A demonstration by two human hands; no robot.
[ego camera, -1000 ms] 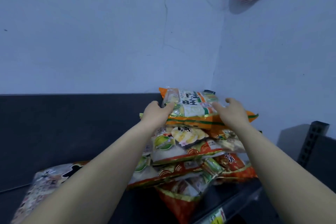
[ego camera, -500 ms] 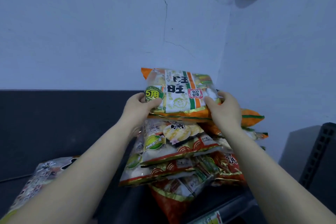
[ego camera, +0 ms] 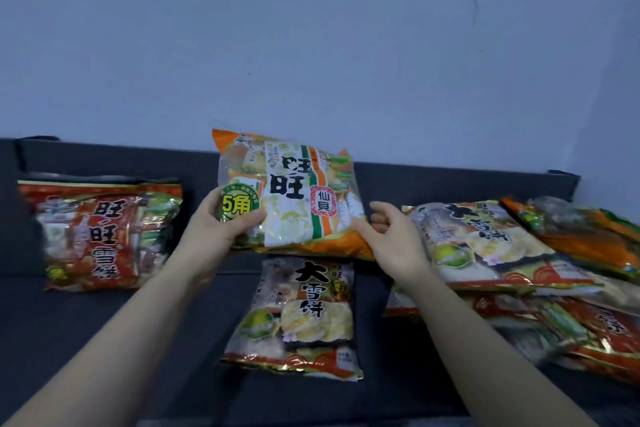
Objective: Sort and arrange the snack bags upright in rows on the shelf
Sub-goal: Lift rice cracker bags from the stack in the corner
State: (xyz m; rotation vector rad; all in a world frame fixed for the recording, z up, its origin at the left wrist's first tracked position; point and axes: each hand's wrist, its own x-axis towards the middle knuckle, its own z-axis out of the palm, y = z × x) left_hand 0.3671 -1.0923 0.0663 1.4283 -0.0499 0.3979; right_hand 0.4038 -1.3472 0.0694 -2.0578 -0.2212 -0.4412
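I hold an orange and white snack bag (ego camera: 294,198) upright above the dark shelf (ego camera: 104,340), near the back. My left hand (ego camera: 225,222) grips its lower left corner. My right hand (ego camera: 391,239) is at its lower right corner, fingers tucked under the edge. Just below it a grey and white snack bag (ego camera: 301,315) lies flat on the shelf. A red snack bag (ego camera: 100,232) stands at the left against the shelf's back. At the right, several bags lie in a loose pile (ego camera: 485,246).
A pale wall (ego camera: 311,45) rises behind the shelf's low dark back edge. An orange bag (ego camera: 581,236) and red bags (ego camera: 588,333) belong to the right-hand pile, which reaches the frame's right edge. Bare shelf shows between the red bag and the middle bag.
I lifted the orange and white bag off the pile and carried it to the left. The view swung left, bringing the red bag and the flat middle bag into sight.
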